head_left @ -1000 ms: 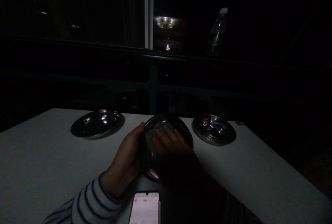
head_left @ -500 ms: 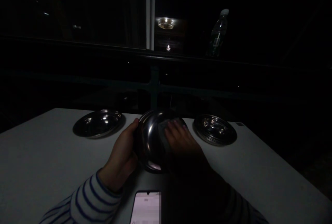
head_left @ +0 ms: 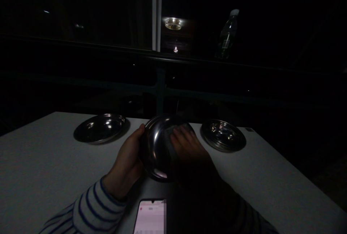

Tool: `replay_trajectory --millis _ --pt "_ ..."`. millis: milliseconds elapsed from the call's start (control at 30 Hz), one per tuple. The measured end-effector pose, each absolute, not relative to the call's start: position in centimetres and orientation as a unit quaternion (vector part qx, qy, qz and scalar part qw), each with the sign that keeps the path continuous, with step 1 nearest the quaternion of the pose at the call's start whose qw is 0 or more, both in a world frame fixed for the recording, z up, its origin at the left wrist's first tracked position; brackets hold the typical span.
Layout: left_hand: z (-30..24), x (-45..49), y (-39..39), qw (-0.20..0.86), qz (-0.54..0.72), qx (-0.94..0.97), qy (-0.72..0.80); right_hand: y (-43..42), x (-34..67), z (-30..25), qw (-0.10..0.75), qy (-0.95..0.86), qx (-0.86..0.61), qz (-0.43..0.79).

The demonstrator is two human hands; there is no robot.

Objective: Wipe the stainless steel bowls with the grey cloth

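Note:
My left hand (head_left: 128,156) grips the left rim of a shiny metal dish (head_left: 155,143), its thumb on the near face and the other fingers hidden behind. The dish is held up on edge, tilted, above the table. My right hand (head_left: 191,147) presses a grey cloth (head_left: 168,136) against the dish's right side, fingers laid over the cloth. Much of that hand and its forearm is lost in shadow.
A metal dish (head_left: 100,129) rests at the back left of the white table (head_left: 40,176), and stacked metal dishes (head_left: 223,136) at the back right. A lit phone (head_left: 150,216) lies at the near edge. Behind are a dark window and a plastic bottle (head_left: 227,35).
My right hand and the cloth have shifted very slightly left on the dish. My left hand keeps its hold. The whole view has moved a little.

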State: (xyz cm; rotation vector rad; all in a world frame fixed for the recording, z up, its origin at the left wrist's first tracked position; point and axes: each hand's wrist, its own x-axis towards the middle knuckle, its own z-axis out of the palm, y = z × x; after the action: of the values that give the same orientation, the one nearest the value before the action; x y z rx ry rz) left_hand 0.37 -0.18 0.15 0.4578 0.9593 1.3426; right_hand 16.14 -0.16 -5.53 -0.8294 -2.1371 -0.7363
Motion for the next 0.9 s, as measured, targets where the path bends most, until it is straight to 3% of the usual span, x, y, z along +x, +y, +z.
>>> replay_trajectory --millis 133,433,900 --pt "0.6 -0.1 -0.1 0.648 0.612 0.196 0.409 -1.2 14.8 -6.3 0.36 -0.851 -0.252 -0.287" --pt "-0.2 0.7 -0.4 0.666 0.582 0.198 0.422 -1.1 15.6 -4.9 0.36 -0.836 -0.321 -0.263" --pt "0.1 -0.1 0.0 0.648 0.608 0.199 0.413 -0.8 15.5 -5.7 0.338 -0.852 -0.266 -0.299"
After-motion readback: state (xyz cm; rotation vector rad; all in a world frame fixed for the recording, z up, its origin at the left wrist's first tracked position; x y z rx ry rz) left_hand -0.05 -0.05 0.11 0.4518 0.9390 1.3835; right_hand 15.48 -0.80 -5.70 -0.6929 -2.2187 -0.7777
